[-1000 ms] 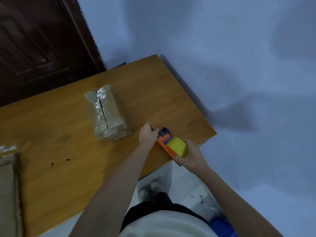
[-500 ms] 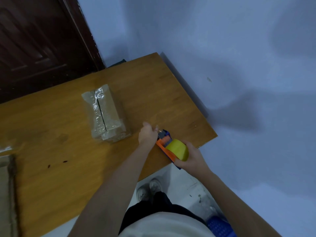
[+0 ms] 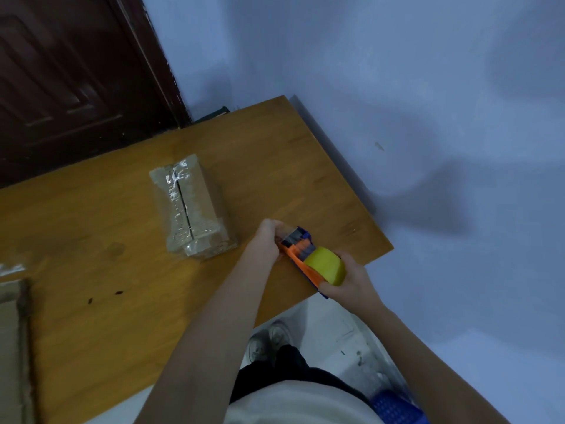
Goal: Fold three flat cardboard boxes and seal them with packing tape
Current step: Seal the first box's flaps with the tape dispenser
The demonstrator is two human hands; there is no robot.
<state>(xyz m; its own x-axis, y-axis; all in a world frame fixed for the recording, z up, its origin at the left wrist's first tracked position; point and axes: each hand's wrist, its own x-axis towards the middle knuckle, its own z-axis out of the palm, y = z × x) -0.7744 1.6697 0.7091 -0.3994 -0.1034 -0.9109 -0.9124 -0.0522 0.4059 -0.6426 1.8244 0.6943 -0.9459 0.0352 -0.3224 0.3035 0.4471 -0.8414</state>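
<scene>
The right hand [image 3: 348,280] was wrapped around the tape dispenser [image 3: 308,258], an orange frame carrying a yellow roll, held just above the tabletop [image 3: 305,166] near its right front corner. The left hand [image 3: 266,240] had its fingers curled in at the dispenser's blade end, apparently pinching the free tape end, though the tape itself was too clear and small to make out. One sealed box [image 3: 191,209], wrapped in glossy tape with its centre seam showing, sat toward the middle of the tabletop, just beside the left hand. A flat cardboard piece [image 3: 12,347] lay at the left front edge, partly out of view.

The likeliest trouble was the tape end: if the fingers slipped, it could snap back onto the roll or fold on itself and stick, costing time to peel again. The left fingertips sat close to the serrated cutter, so a hard pull might drag them across it. The dispenser also hung near the tabletop's corner, where a loosened grip could send it to the floor. A sharp tug toward the box might nudge the light carton out of place.
</scene>
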